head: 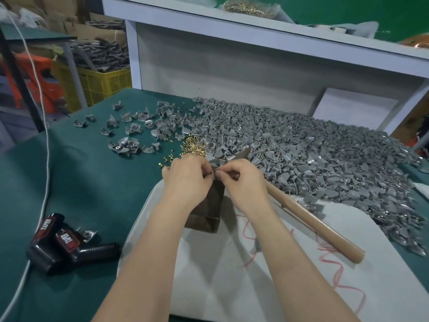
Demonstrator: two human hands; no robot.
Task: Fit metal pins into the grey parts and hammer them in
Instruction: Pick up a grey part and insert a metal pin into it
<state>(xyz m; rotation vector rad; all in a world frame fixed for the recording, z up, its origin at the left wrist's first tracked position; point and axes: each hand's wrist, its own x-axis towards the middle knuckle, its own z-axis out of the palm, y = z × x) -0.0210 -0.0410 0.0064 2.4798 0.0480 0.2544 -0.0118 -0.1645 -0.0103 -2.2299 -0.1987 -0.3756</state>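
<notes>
Over a dark brown block (209, 205) on the green table (81, 182), the left hand (185, 177) and right hand (243, 180) met, the fingers of both curled and pinching one small grey plastic part (214, 161). Loose brass-coloured metal pins (193, 147) lay just beyond, beside a big heap of grey parts (301, 154). A wooden-handled hammer (313, 221) rested near the right wrist.

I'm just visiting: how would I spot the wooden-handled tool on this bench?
Find the big heap of small grey plastic parts on the right of the green-covered table. Along its near edge, on the pale grey mat, a light-brown wooden handle slants from under the right hand toward the near right. It is the only long, smooth wooden rod there; its head is hidden.
</notes>
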